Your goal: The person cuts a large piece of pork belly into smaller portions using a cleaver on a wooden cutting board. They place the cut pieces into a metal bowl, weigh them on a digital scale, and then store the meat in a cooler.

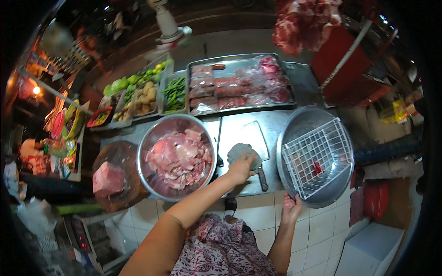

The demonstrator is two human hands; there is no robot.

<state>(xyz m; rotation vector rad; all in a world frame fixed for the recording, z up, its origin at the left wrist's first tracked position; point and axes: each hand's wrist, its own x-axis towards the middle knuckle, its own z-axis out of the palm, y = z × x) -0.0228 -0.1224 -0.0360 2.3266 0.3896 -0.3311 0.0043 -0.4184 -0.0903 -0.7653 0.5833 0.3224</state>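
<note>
My left hand (pixel 240 169) rests on a crumpled grey cloth (pixel 240 152) on the steel table, fingers closed over its near side. Under and beside the cloth lies a cleaver with a broad shiny blade (pixel 256 134); its dark handle (pixel 263 180) points toward me. My right hand (pixel 291 207) is turned palm up at the near rim of a large metal basin (pixel 291 184), fingertips curled against it. Inside that basin a white wire rack (pixel 317 154) leans at a slant. Left of the cloth stands a steel bowl (pixel 211 138) heaped with cut raw meat (pixel 177 156).
A round wooden chopping block (pixel 131 161) bears a meat chunk (pixel 108 178). Behind are a tray (pixel 193 64) of bagged meat, green chillies (pixel 175 94), and bins of limes (pixel 133 79) and tubers (pixel 146 97). Raw meat (pixel 306 25) hangs at upper right. A dark handle (pixel 219 161) lies beside the bowl.
</note>
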